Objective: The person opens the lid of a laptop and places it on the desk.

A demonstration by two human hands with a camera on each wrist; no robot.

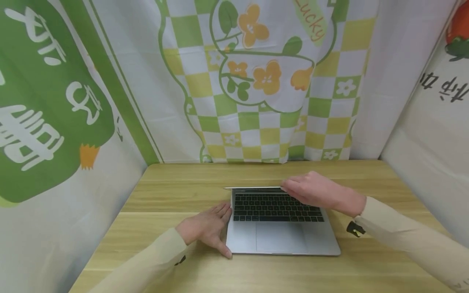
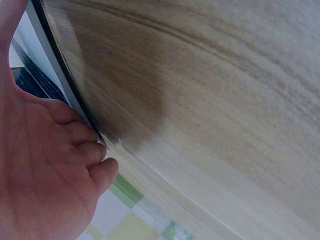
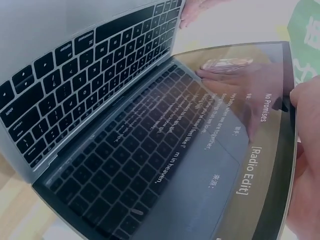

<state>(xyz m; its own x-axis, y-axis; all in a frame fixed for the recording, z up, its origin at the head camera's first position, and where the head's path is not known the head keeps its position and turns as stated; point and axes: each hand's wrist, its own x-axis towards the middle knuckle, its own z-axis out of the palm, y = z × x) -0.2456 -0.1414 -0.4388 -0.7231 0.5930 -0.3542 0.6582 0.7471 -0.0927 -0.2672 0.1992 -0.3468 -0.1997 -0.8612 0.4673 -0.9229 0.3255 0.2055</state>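
A silver laptop [image 1: 280, 240] with black keys lies on the wooden table, its keyboard toward the person. Its lid [image 1: 256, 188] is raised and looks like a thin line from the head camera. Lyrics and "[Radio Edit]" show on the screen [image 3: 225, 175] in the right wrist view, along with reflections of the keyboard and a hand. My right hand [image 1: 315, 191] pinches the lid's free edge toward the right, fingers curled at the rim. Against the base's left side rests my left hand [image 1: 207, 228], fingers extended and thumb at the front left corner.
The wooden table [image 1: 165, 195] runs back to a curtain [image 1: 176, 101] with green and yellow checks and flowers. Printed cloth [image 1: 44, 101] hangs at the left, and a pale printed sheet [image 1: 432, 154] at the right. A small black piece [image 1: 355, 228] sits by the right sleeve.
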